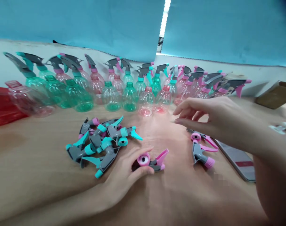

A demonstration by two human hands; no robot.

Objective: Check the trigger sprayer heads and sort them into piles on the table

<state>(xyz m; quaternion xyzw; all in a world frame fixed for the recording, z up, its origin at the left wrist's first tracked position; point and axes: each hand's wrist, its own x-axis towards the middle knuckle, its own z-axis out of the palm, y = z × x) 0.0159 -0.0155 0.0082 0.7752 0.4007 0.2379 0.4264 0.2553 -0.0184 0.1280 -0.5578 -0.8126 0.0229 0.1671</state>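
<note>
My left hand lay on the wooden table, thumb and fingers pinching a trigger sprayer head: grey body, pink collar turned up, pink lever pointing right. It sat just right of the teal-trimmed pile of heads. My right hand hovered loosely spread, empty, above two pink heads, near the row of bottles.

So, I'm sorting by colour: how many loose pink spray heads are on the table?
4. One pink head in the left hand; two pink heads below the right hand; a fourth at the back of the teal pile, which may hide more.
</note>
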